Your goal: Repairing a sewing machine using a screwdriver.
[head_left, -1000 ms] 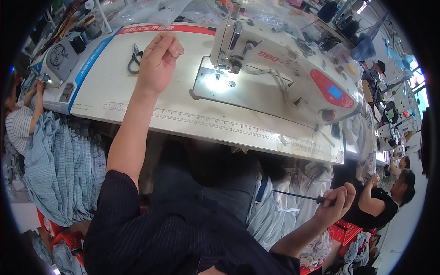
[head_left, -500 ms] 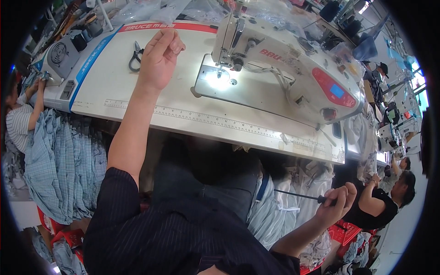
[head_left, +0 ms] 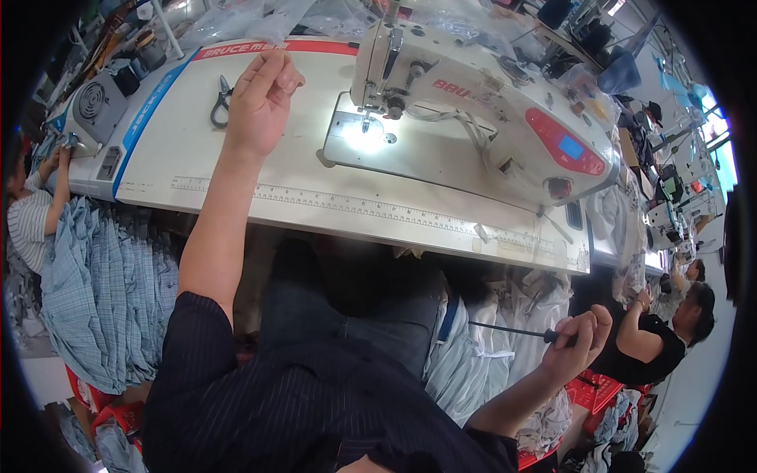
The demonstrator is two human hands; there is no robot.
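My left hand (head_left: 264, 102) is raised over the far left part of the white sewing table (head_left: 315, 189), its fingers curled in and pressed together. Whatever it may hold is too small to make out. Just left of it lies a pair of dark-handled scissors (head_left: 221, 104). Low on the right, in front of the table edge, my right hand (head_left: 579, 347) is wrapped round the dark handle of a screwdriver (head_left: 509, 328). Its thin shaft points left, over pale cloth. A white sewing machine (head_left: 465, 94) stands on the table, its lamp lighting the needle plate (head_left: 347, 135).
A printed ruler strip (head_left: 355, 206) runs along the table's near side. Light-blue checked garments (head_left: 102, 292) hang at the left, near a person in a striped top (head_left: 27, 217). Pale garments (head_left: 481, 339) hang below the table at right; another person (head_left: 654, 339) sits beyond. Clear plastic bags (head_left: 331, 20) lie behind.
The whole view has shifted slightly, so the table and machine appear a little farther left. Both hands keep nearly the same pose, and the screwdriver stays in my right hand.
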